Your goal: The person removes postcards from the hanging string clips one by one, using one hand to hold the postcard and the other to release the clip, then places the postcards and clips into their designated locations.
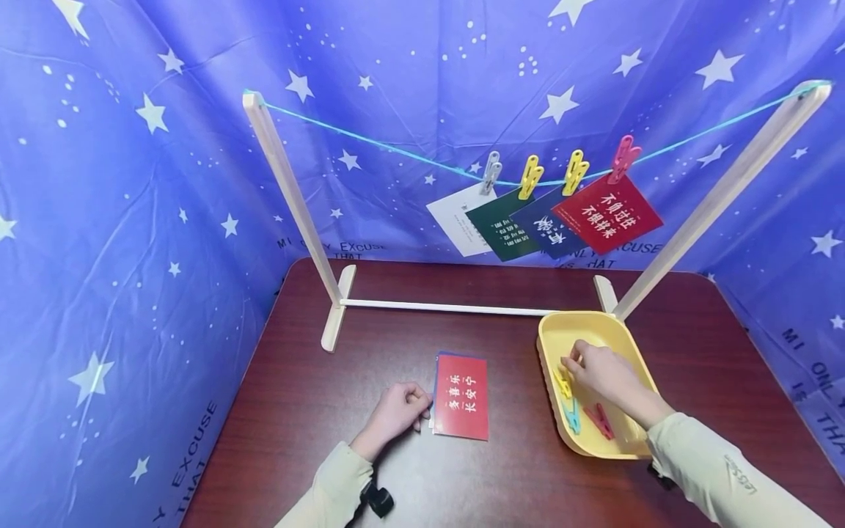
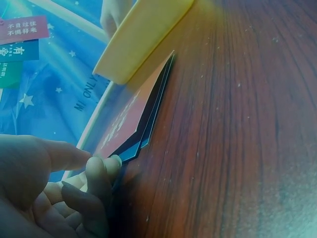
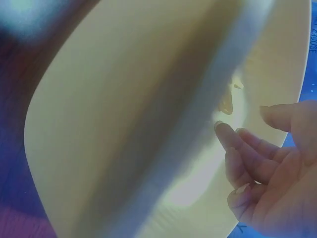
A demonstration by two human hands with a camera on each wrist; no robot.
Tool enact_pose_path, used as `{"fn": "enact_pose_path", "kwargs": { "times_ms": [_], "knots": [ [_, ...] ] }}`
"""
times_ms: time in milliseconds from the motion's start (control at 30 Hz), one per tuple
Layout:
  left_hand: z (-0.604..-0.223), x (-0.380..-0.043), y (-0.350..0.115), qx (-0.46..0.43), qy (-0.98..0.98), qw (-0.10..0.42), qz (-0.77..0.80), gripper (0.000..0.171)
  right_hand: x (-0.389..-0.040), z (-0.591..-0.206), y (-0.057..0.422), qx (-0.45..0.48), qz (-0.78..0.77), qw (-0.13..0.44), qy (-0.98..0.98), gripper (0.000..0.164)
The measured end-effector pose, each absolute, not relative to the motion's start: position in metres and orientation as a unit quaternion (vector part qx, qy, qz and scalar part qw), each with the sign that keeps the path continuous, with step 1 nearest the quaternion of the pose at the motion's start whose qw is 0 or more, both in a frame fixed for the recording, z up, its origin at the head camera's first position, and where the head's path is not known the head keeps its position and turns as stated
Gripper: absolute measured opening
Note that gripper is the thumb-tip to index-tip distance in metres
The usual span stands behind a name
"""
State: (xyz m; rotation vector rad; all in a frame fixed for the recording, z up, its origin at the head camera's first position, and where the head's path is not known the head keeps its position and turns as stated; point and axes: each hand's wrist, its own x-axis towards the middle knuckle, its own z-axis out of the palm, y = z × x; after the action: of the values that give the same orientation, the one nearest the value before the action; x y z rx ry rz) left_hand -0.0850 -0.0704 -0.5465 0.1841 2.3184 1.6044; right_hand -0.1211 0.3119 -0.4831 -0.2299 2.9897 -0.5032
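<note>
My left hand (image 1: 400, 408) is at the left edge of a small stack of cards, whose top card is a red card (image 1: 461, 397) with white characters. In the left wrist view its curled fingertips pinch the corner of the stack, where a blue card (image 2: 132, 150) shows under the red one and the edges stand slightly apart. My right hand (image 1: 609, 375) reaches into a yellow basin (image 1: 545, 367), thumb and fingers apart, with nothing seen between them. Just below its fingers lies a yellow clothespin (image 1: 562, 384). A blue clothespin (image 1: 572, 418) and a red clothespin (image 1: 599, 422) lie nearer.
Behind stands a wooden frame (image 1: 293, 194) with a sagging green string (image 1: 370, 144). From it hang a white card (image 1: 455, 220), a green card (image 1: 503, 233), a blue card (image 1: 545, 220) and a red card (image 1: 606, 213), each on a clothespin. A starry blue cloth surrounds the dark red table (image 1: 277, 411).
</note>
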Motion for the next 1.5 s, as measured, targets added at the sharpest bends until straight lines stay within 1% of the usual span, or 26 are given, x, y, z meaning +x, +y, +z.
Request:
{"fn": "enact_pose_path", "kwargs": {
  "times_ms": [233,467,600,800,933,1067,1200,1367,1500],
  "knots": [
    [-0.541,-0.09,-0.071,0.074,0.802,0.136,0.577,0.013,-0.124,-0.479,0.313,-0.072,-0.172,0.037,0.982,0.021],
    [-0.534,-0.098,-0.071,0.074,0.786,0.114,0.602,0.013,-0.12,-0.469,0.311,-0.079,-0.192,0.019,0.978,0.02],
    [-0.527,-0.103,-0.071,0.085,0.769,0.103,0.625,0.015,-0.119,-0.459,0.306,-0.103,-0.194,-0.011,0.976,0.016],
    [-0.512,-0.11,-0.068,0.094,0.742,0.084,0.659,0.017,-0.121,-0.434,0.294,-0.112,-0.169,-0.058,0.977,0.014],
    [-0.5,-0.118,-0.065,0.1,0.752,0.052,0.649,0.014,-0.125,-0.417,0.287,-0.122,-0.168,-0.079,0.975,0.013],
    [-0.49,-0.129,-0.06,0.104,0.764,0.01,0.637,0.011,-0.133,-0.401,0.279,-0.165,-0.175,-0.116,0.964,0.012],
    [-0.481,-0.14,-0.056,0.109,0.755,-0.014,0.647,0.014,-0.144,-0.385,0.272,-0.229,-0.17,-0.152,0.946,0.014],
    [-0.466,-0.154,-0.05,0.119,0.757,-0.05,0.641,0.018,-0.157,-0.357,0.262,-0.281,-0.154,-0.161,0.933,0.017],
    [-0.453,-0.165,-0.049,0.128,0.752,-0.064,0.644,0.02,-0.166,-0.334,0.253,-0.311,-0.141,-0.168,0.925,0.017]
  ]
}}
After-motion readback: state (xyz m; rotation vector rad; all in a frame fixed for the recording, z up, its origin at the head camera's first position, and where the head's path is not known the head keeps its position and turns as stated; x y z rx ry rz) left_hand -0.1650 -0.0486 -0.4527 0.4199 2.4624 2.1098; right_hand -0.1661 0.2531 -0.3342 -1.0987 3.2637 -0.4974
